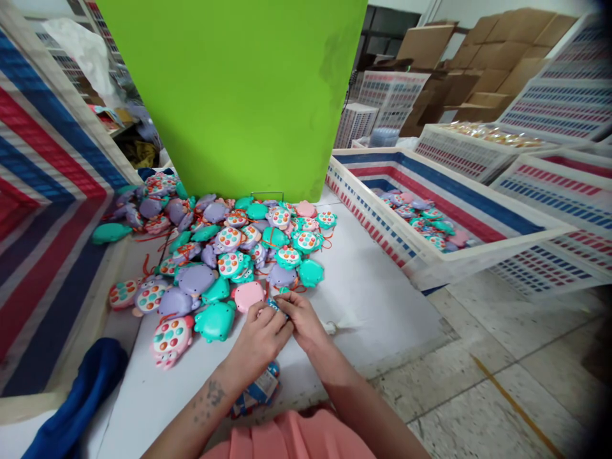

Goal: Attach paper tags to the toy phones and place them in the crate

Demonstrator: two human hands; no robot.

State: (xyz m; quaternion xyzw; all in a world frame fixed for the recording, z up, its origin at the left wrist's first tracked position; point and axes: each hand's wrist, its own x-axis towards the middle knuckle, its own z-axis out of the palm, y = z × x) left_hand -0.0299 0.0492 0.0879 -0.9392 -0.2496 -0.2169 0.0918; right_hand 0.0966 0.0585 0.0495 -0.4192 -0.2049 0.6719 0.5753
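My left hand (264, 328) and my right hand (302, 315) meet over the table's near side, fingers closed together. Pinched between them is a small blue printed card (276, 306), mostly covered by my fingers. Just beyond, a pink animal-shaped toy (248, 296) with raised edges lies close to my left fingers. Below my left wrist sits a stack of blue-and-white printed cards (264, 384), partly hidden by my forearm. To the right of my right wrist is a small whitish bundle of threads (331, 327).
A heap of teal, purple and pink toys (234, 264) with red cords spreads across the table. Behind it stands a green panel (248, 95). A striped-lined crate (421, 255) with similar toys is at right; another striped lining (48, 127) and blue cloth (90, 382) are left.
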